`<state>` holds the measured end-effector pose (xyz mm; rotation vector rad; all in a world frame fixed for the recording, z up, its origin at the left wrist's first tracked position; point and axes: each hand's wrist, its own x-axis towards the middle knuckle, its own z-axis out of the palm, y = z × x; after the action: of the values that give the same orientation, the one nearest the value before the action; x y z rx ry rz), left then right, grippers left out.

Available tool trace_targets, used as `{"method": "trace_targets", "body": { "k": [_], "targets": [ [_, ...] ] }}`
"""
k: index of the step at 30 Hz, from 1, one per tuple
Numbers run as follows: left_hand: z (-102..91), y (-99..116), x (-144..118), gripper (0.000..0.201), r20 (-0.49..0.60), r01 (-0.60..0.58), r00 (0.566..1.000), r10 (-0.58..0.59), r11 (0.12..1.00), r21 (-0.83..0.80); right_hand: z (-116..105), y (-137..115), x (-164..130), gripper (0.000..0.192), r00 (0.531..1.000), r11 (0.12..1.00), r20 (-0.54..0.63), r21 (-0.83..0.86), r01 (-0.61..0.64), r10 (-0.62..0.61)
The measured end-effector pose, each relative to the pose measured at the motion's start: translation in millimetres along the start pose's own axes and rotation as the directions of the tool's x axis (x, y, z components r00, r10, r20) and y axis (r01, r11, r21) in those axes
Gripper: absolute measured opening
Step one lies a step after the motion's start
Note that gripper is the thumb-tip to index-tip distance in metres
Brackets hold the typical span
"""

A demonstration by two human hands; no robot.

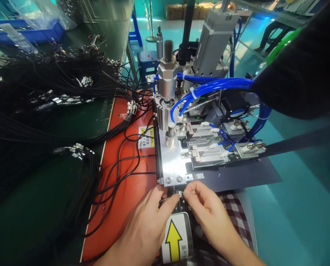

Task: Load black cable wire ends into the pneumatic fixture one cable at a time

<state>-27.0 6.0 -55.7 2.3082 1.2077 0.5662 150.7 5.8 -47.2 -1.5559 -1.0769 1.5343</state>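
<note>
A small metal connector at the end of a thin black cable sits at the front edge of the machine's steel plate, just below two round screws. The left hand pinches the cable between thumb and forefinger right behind the connector, fingers closed on it. The right hand meets it from the other side, its fingertips drawn together on the connector itself, so both hands touch at that spot. Beneath them lies a label with a yellow arrow pointing toward the machine. Behind the plate rise a silver cylinder and blue air hoses. Left of the machine, more black cables loop over the orange mat, and large bundles of cables with metal ends cover the green worktop.
</note>
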Motion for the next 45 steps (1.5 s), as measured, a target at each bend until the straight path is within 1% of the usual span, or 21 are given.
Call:
{"method": "trace_targets", "body": {
  "k": [3, 6, 8, 11, 15, 20, 22, 24, 28, 30, 32, 36, 42, 44, 45],
  "targets": [
    [-0.5, 0, 0, 0.047, 0.0, 0.015, 1.0, -0.015, 1.0, 0.002, 1, 1, 1, 0.025, 0.999, 0.999, 0.005, 0.027, -0.033, 0.033],
    [-0.9, 1, 1, 0.047, 0.004, 0.014, 1.0, -0.014, 1.0, -0.003, 2, 0, 0, 0.026, 1.0, 1.0, -0.022, -0.029, 0.009, -0.01],
    [-0.9, 1, 1, 0.046, -0.011, 0.009, 1.0, -0.009, 1.0, -0.012, 2, 0, 0, 0.026, 0.998, 0.996, -0.037, -0.071, 0.046, -0.049],
    [-0.8, 2, 2, 0.043, -0.041, 0.005, 0.999, -0.006, 1.0, -0.019, 1, -1, -1, 0.026, 0.998, 0.996, -0.028, -0.078, 0.052, -0.055],
    [-0.6, 2, 3, 0.043, -0.04, 0.006, 0.999, -0.007, 1.0, -0.024, -1, -2, -1, 0.024, 1.0, 1.0, 0.021, 0.027, 0.009, -0.01],
    [-0.5, 2, 4, 0.04, -0.032, -0.006, 0.999, 0.005, 1.0, -0.027, -6, 2, 3, 0.027, 0.994, 0.977, 0.076, 0.189, -0.096, 0.083],
    [-0.5, 2, 4, 0.039, -0.037, -0.013, 0.999, 0.012, 0.999, -0.03, -9, 4, 3, 0.028, 0.991, 0.97, 0.075, 0.209, -0.127, 0.113],
    [-0.3, 3, 4, 0.039, -0.042, -0.016, 0.999, 0.014, 0.999, -0.031, -11, 5, 3, 0.029, 0.992, 0.976, 0.042, 0.175, -0.126, 0.121],
    [-0.3, 3, 3, 0.041, -0.02, 0.011, 1.0, -0.012, 1.0, -0.028, -12, 1, -2, 0.034, 0.995, 0.996, -0.055, 0.048, -0.076, 0.078],
    [-1.8, 4, 3, 0.042, 0.01, 0.029, 1.0, -0.028, 0.999, -0.04, -11, -1, -4, 0.036, 0.996, 0.999, -0.069, 0.02, -0.049, 0.05],
    [-4.0, 6, 3, 0.042, 0.043, 0.041, 0.998, -0.038, 0.998, -0.058, -9, -2, -4, 0.036, 0.998, 0.999, -0.06, 0.022, -0.032, 0.034],
    [-7.1, 7, 5, 0.042, 0.059, 0.042, 0.998, -0.038, 0.997, -0.059, -6, -1, 1, 0.033, 0.997, 0.995, -0.042, 0.078, -0.055, 0.058],
    [-5.8, 6, 5, 0.039, 0.041, 0.042, 0.998, -0.039, 0.996, -0.077, -4, 3, 5, 0.032, 0.99, 0.951, 0.062, 0.275, -0.139, 0.127],
    [-5.6, 6, 5, 0.037, 0.031, 0.036, 0.999, -0.034, 0.997, -0.072, -1, 6, 3, 0.033, 0.991, 0.95, 0.061, 0.283, -0.133, 0.121],
    [-5.6, 6, 5, 0.036, 0.02, 0.031, 0.999, -0.03, 0.997, -0.068, 0, 8, 2, 0.032, 0.994, 0.958, 0.042, 0.265, -0.112, 0.105]
  ]
}}
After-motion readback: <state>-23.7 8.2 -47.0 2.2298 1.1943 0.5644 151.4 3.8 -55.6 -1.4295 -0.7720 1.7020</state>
